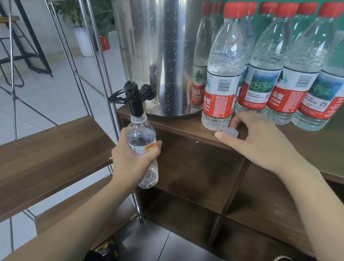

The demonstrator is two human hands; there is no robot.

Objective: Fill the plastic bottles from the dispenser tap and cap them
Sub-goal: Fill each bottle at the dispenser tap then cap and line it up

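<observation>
**Bottle under the tap, cap at the shelf edge**

Our left hand [133,158] grips a small clear plastic bottle [142,146] with a yellow sticker, its mouth up against the black tap [135,98] of the steel dispenser [154,44]. Our right hand [256,140] pinches a translucent cap [230,133] at the wooden shelf's [188,128] front edge, beside red-capped bottles [223,72] reading "SPRING" and "550ml".

The dispenser [154,44] stands on the counter [333,150] above the left hand [132,158]; capped bottles [278,67] line up behind the right hand [256,138].
</observation>
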